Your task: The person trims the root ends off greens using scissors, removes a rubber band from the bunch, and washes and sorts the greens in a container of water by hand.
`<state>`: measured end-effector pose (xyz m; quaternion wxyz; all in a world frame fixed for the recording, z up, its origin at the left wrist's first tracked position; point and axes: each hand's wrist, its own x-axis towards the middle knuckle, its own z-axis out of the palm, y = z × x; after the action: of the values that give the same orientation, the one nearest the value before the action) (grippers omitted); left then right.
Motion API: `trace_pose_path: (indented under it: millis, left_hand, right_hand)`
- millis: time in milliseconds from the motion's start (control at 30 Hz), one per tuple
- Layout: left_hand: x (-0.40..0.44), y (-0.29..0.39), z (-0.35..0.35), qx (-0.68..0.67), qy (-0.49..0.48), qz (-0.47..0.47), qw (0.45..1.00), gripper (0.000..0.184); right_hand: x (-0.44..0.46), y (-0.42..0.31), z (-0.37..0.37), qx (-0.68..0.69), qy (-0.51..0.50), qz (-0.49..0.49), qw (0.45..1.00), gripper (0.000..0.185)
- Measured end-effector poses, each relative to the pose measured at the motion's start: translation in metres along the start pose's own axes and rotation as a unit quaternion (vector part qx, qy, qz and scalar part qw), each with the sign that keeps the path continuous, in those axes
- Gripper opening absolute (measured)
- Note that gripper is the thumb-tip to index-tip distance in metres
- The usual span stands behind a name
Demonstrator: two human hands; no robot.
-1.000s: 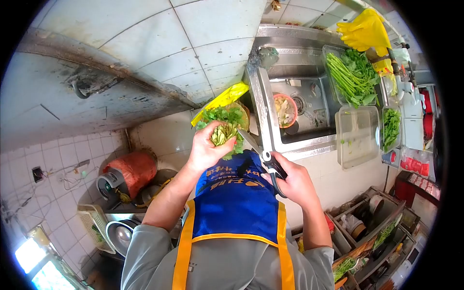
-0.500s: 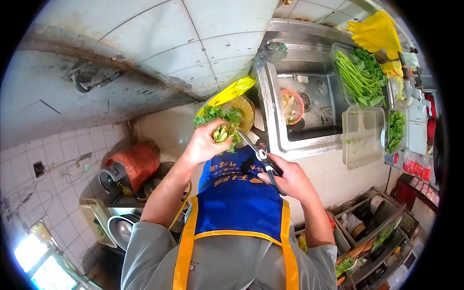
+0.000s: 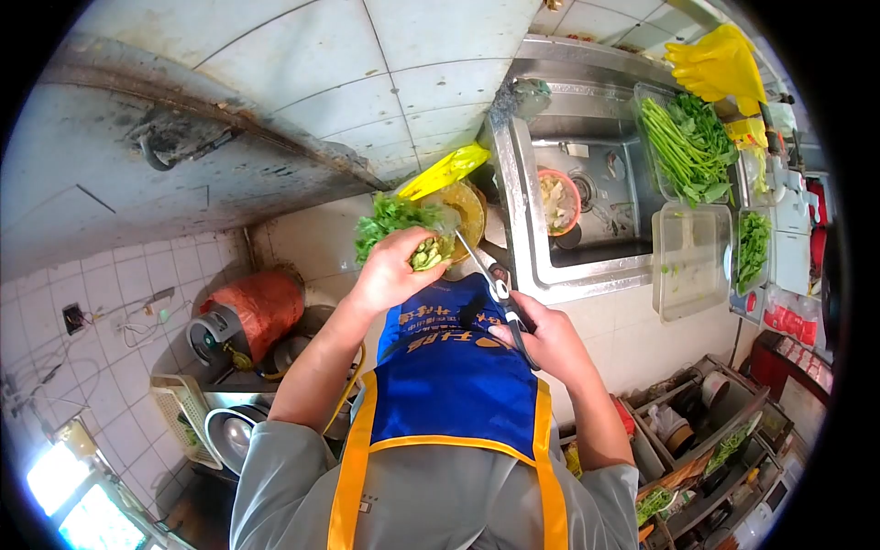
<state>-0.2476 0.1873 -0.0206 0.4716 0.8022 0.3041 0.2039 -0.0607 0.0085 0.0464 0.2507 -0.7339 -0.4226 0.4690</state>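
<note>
My left hand (image 3: 392,268) is closed around a bunch of leafy greens (image 3: 390,223). The leaves fan out away from me, and the pale green stem ends show at the near side of the fist. In my right hand (image 3: 543,337) is a pair of scissors (image 3: 500,290) with dark handles. Their blades point forward and left, with the tips close to the right side of the bunch. Beyond the greens stands a yellowish bin (image 3: 470,216), with a bright yellow bag (image 3: 446,172) at its rim.
To the right is a steel sink (image 3: 610,266) holding a red bowl (image 3: 576,203) of pale pieces. A tub of long-stemmed greens (image 3: 683,151), a clear container (image 3: 692,291) and yellow gloves (image 3: 720,64) line its far side. A gas cylinder (image 3: 215,335) stands at left.
The greens have swung left and away from the scissors, now fanning over the back of my left hand. The scissor blades have turned slightly and look more closed.
</note>
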Motion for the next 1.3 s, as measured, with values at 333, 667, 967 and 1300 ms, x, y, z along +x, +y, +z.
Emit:
trace_pose_path:
  millis: [333,667,967,1300]
  left_hand:
    - [0.001,0.011,0.001,0.235,0.054,0.044,0.97,0.038]
    - [-0.003,0.014,0.001,0.269,0.045,0.05,0.961,0.041]
    - [-0.007,0.014,0.001,0.299,0.003,0.044,0.953,0.041]
    - [-0.015,0.007,0.003,0.219,0.088,0.097,0.967,0.044]
  right_hand:
    - [-0.004,-0.007,0.004,-0.125,0.021,-0.064,0.99,0.056]
    - [-0.003,-0.01,0.003,-0.215,0.025,-0.065,0.974,0.053]
    - [-0.005,-0.014,0.0,-0.278,0.02,-0.093,0.956,0.054]
    - [-0.012,-0.004,0.006,-0.084,0.053,-0.028,0.995,0.053]
